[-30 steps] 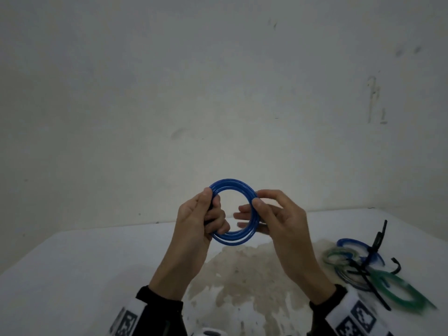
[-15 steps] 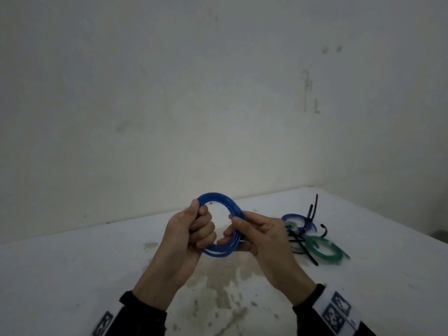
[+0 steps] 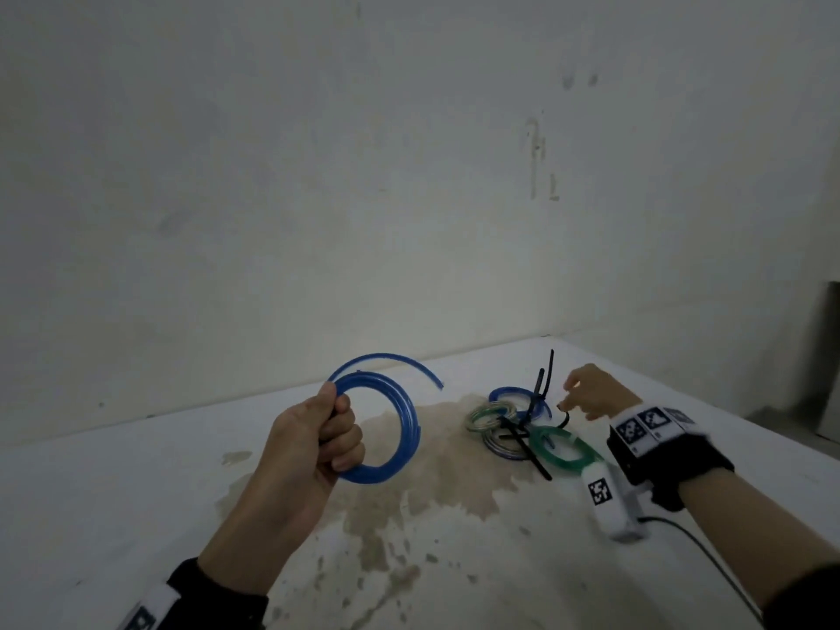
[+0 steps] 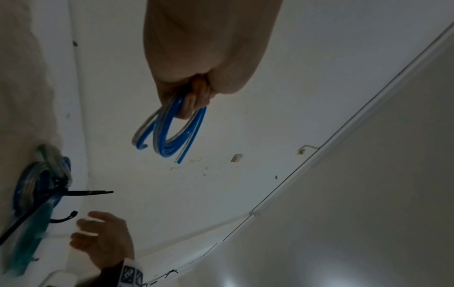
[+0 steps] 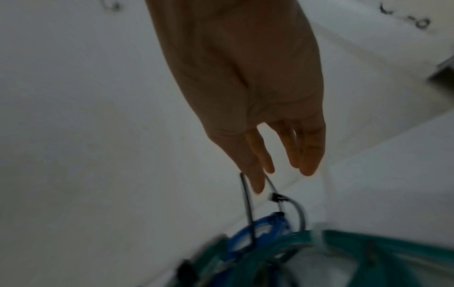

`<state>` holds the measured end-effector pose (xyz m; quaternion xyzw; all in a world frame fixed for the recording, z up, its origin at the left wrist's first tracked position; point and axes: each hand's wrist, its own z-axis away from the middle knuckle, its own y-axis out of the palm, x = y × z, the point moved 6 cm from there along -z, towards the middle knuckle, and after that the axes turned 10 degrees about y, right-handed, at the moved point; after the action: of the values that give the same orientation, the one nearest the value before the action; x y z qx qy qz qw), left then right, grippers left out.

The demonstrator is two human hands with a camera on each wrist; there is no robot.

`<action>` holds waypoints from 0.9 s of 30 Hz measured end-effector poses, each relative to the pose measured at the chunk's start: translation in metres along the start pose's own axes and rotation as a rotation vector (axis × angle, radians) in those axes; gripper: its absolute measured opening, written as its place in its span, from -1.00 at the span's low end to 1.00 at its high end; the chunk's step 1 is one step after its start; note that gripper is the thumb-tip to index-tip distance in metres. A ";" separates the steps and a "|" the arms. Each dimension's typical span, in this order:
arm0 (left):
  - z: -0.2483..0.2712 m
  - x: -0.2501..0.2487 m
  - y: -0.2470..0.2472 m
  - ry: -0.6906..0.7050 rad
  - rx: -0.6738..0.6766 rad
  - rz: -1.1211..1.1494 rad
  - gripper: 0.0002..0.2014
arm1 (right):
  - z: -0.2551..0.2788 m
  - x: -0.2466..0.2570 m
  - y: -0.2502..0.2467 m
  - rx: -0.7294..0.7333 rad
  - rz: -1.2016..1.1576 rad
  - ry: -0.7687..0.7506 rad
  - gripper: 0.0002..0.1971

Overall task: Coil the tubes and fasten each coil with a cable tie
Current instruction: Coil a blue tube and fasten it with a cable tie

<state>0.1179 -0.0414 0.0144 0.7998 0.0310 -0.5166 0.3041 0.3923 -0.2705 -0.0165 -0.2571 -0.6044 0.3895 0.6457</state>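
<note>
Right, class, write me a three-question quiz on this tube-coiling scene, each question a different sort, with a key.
1. True or false: the left hand grips the blue coil.
2. Which hand reaches toward the pile of tied coils? A) left B) right C) neither
3. Fill in: the free end of the held coil springs ____ from the loop.

Key:
1. True; its fingers curl round the coil, held above the table.
2. B; the right hand, fingers loosely spread and holding nothing, is beside a black cable tie by the pile.
3. Loose (outward); no tie shows on it.
</note>
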 end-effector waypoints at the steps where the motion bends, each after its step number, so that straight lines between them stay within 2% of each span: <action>1: 0.000 0.000 0.000 -0.005 0.006 -0.005 -0.65 | -0.013 -0.007 0.006 0.029 0.109 0.058 -0.66; 3: -0.001 0.000 -0.003 -0.018 0.011 -0.017 -0.65 | -0.033 -0.016 0.016 0.046 0.213 0.101 -0.60; 5: -0.003 -0.001 -0.007 -0.035 0.011 -0.028 -0.65 | -0.049 -0.017 0.023 0.009 0.289 0.090 -0.82; 8: -0.006 -0.002 -0.012 -0.055 0.014 -0.056 -0.65 | -0.065 -0.013 0.028 -0.038 0.292 0.040 -0.67; 13: -0.008 -0.001 -0.020 -0.089 -0.017 -0.028 -0.54 | -0.047 0.013 -0.002 -0.073 0.262 -0.116 -0.66; 18: -0.012 0.000 -0.029 -0.048 -0.060 -0.104 -0.60 | -0.006 0.044 -0.055 -0.187 0.178 -0.207 -0.75; 20: -0.014 -0.001 -0.031 -0.034 -0.073 -0.128 -0.61 | 0.014 0.060 -0.068 -0.221 0.115 -0.266 -0.79; 22: -0.015 -0.002 -0.033 -0.020 -0.083 -0.133 -0.62 | 0.039 0.078 -0.073 -0.196 -0.037 -0.366 -0.81; 27: -0.019 -0.011 -0.041 0.028 -0.154 -0.095 -0.60 | 0.110 0.124 -0.049 0.072 -0.488 -0.591 -0.82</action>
<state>0.1132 0.0049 0.0101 0.7787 0.1129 -0.5156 0.3392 0.2900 -0.2127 0.1094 0.0405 -0.7939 0.3027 0.5258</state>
